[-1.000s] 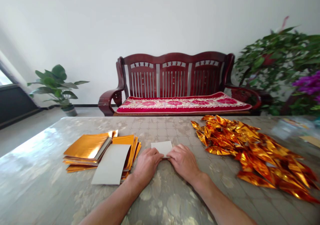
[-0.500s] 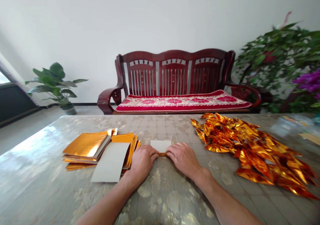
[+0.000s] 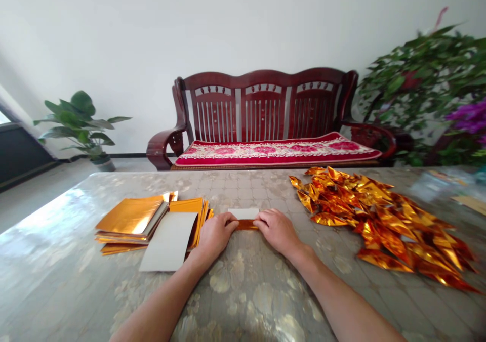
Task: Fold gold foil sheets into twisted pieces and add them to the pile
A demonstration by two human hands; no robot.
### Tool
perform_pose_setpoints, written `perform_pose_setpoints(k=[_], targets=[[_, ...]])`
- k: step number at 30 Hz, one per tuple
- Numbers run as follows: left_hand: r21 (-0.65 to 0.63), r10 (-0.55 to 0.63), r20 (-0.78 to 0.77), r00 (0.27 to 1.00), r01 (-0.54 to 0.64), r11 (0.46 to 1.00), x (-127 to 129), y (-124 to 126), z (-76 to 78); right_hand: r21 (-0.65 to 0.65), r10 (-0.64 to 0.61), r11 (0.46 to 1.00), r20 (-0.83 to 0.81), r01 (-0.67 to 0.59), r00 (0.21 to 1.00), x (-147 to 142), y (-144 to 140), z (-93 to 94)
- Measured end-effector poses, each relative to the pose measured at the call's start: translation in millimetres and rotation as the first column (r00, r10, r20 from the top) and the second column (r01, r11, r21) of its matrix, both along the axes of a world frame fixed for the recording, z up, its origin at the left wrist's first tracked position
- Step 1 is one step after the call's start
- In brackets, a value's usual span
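Note:
A sheet of gold foil paper [image 3: 248, 224] lies between my hands, its near edge folded over into a shiny gold band with the pale backing showing beyond it. My left hand [image 3: 217, 232] pinches the left end of the fold, thumb and fingers together. At the right end, my right hand [image 3: 276, 230] grips the same fold. Left of my left hand are a stack of gold foil sheets [image 3: 129, 215] and a sheet lying pale side up [image 3: 170, 243]. Far to the right spreads a pile of folded gold foil pieces [image 3: 379, 215].
Everything lies on a patterned grey table [image 3: 235, 301]. Clear plastic packaging [image 3: 436, 184] sits at the far right. Behind the table stands a dark red wooden bench [image 3: 264, 109] with a floral cushion [image 3: 266, 151]. Potted plants [image 3: 81, 122] flank it.
The folded gold band between my hands is wider now, and less of the pale backing shows beyond it. Both hands keep hold of its ends. The view has tilted slightly.

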State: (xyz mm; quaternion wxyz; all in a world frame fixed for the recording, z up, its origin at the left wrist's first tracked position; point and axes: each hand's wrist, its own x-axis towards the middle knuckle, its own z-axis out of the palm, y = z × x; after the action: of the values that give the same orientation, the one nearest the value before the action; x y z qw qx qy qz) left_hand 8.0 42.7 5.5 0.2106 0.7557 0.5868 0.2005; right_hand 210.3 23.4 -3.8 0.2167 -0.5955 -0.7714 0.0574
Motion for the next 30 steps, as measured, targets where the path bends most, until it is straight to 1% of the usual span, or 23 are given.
perform_pose_setpoints(k=[6,10,17,24,30], targets=[[0.008,0.002,0.007,1.0,-0.002,1.0,3,4,-0.7,-0.024,-0.024,0.999,-0.067,0.022,0.997,2,5,-1.8],[-0.029,0.024,0.003,1.0,-0.024,0.999,5,6,-0.5,-0.051,-0.033,0.998,-0.124,0.027,0.992,4,8,-3.2],[-0.069,0.06,-0.052,0.997,-0.064,0.996,8,6,3.1,-0.08,-0.101,0.993,-0.119,0.092,0.988,2,6,2.1],[-0.063,0.017,-0.101,0.995,-0.023,0.998,9,9,4.7,-0.092,-0.102,0.991,-0.096,0.093,0.99,0,6,4.8],[-0.046,-0.011,-0.098,0.995,0.007,0.999,8,11,3.9,-0.121,-0.11,0.989,-0.181,0.089,0.977,2,7,4.0]])
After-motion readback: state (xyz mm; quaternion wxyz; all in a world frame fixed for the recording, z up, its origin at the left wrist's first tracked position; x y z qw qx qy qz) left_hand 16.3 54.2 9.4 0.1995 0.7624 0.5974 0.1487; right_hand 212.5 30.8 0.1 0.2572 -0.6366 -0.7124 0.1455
